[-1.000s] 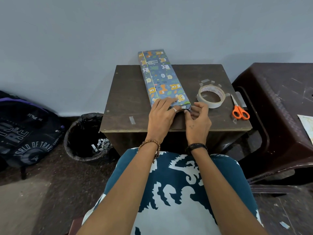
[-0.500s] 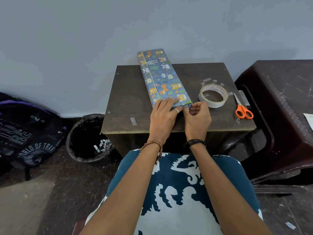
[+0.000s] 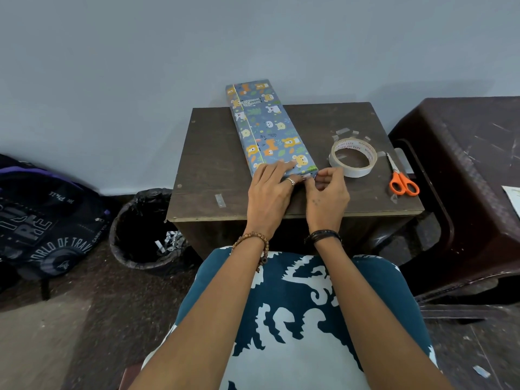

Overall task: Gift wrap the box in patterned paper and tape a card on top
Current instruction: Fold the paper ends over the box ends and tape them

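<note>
Bare table [image 3: 213, 153] left of box [image 3: 267, 125]; tape roll [image 3: 353, 157], scissors [image 3: 402, 180] right.

Blue paper with orange and white animal print wraps the box [image 3: 267, 128]; orange-handled scissors [image 3: 403, 181]; dark brown table [image 3: 213, 164].

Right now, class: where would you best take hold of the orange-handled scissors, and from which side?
Grip the scissors by the orange loops, coming from the near edge of the table. They lie flat with blades closed and pointing away, so the handles face the person, just beyond the right hand.
</note>
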`<action>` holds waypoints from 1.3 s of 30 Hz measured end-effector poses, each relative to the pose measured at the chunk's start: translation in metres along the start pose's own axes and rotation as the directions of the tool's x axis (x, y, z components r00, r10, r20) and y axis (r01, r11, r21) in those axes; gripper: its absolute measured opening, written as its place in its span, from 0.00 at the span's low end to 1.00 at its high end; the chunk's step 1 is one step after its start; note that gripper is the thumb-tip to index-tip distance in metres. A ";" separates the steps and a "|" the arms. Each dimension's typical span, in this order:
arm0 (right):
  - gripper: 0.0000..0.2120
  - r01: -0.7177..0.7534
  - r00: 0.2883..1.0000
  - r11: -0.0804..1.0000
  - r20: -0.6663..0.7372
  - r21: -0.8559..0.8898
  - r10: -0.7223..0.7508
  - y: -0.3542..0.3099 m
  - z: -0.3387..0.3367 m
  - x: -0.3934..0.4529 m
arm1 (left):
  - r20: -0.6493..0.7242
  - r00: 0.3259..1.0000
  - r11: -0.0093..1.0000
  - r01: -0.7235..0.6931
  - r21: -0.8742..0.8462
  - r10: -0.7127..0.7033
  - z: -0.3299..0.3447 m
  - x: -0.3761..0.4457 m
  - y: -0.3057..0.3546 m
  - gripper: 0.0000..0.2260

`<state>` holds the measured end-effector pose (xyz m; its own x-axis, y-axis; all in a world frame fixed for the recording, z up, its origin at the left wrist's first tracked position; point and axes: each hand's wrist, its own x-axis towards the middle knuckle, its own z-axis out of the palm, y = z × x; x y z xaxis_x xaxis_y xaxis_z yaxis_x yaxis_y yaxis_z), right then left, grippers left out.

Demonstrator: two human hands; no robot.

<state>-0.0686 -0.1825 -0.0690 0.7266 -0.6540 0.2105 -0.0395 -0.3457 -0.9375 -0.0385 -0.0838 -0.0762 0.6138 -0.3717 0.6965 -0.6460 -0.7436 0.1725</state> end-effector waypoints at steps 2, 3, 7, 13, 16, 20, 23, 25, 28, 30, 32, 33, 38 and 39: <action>0.10 -0.018 1.000 0.999 -0.014 0.034 0.018 -0.002 0.000 0.000 | 0.000 1.000 1.000 0.000 0.009 0.000 0.000 0.000 -0.001 0.05; 0.11 -0.020 1.000 0.999 -0.018 0.046 0.021 -0.003 0.000 -0.001 | -0.001 1.000 1.000 -0.002 0.011 0.002 0.000 0.000 0.000 0.04; 0.19 0.005 1.000 0.999 -0.011 0.053 -0.005 -0.004 0.000 -0.002 | 0.005 1.000 1.000 -0.001 0.002 0.001 0.000 -0.001 -0.001 0.07; 0.23 0.026 1.000 0.998 0.015 0.049 -0.027 -0.005 -0.003 -0.007 | 0.042 0.999 1.000 0.017 0.021 -0.018 -0.001 0.000 -0.002 0.05; 0.23 0.063 0.997 0.998 0.036 0.005 -0.064 -0.005 -0.005 -0.008 | 0.042 0.999 1.000 0.012 0.009 -0.013 -0.001 0.000 -0.001 0.03; 0.23 0.141 0.985 0.989 0.104 -0.039 -0.136 -0.003 -0.003 -0.010 | 0.046 0.999 1.000 0.003 0.013 -0.004 0.000 0.000 -0.002 0.03; 0.24 0.158 0.980 0.987 0.128 -0.020 -0.155 -0.004 -0.001 -0.013 | 0.094 0.995 0.999 0.019 0.041 -0.023 0.001 -0.001 -0.002 0.04; 0.26 0.153 0.981 0.988 0.123 -0.002 -0.152 -0.005 0.000 -0.013 | 0.104 0.994 0.999 0.018 0.049 -0.023 -0.001 -0.001 -0.001 0.04; 0.29 0.160 0.982 0.987 0.109 -0.031 -0.155 -0.004 0.000 -0.012 | 0.082 0.997 0.999 -0.001 0.050 -0.003 -0.001 -0.001 -0.002 0.04; 0.30 0.182 0.980 0.980 0.094 -0.084 -0.174 -0.001 -0.002 -0.011 | 0.077 0.997 0.998 -0.013 0.060 0.008 0.001 -0.001 -0.003 0.05; 0.31 0.197 0.976 0.977 0.111 -0.082 -0.187 0.000 -0.003 -0.010 | 0.071 0.997 0.997 -0.023 0.073 0.017 0.003 -0.002 -0.003 0.05; 0.32 0.201 0.974 0.977 0.122 -0.073 -0.192 -0.001 -0.004 -0.009 | 0.064 0.998 0.997 -0.022 0.076 0.017 0.003 -0.002 -0.003 0.06; 0.30 0.211 0.973 0.973 0.116 -0.088 -0.201 -0.002 -0.006 -0.009 | 0.058 0.998 0.996 -0.026 0.087 0.021 0.003 -0.001 -0.004 0.05; 0.30 0.208 0.973 0.974 0.117 -0.086 -0.197 -0.002 -0.007 -0.008 | 0.062 0.998 0.996 -0.027 0.090 0.021 0.003 -0.001 -0.004 0.06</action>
<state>-0.0791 -0.1808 -0.0671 0.7950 -0.4900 0.3575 0.0536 -0.5304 -0.8460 -0.0352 -0.0820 -0.0802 0.6269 -0.4209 0.6556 -0.6189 -0.7802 0.0908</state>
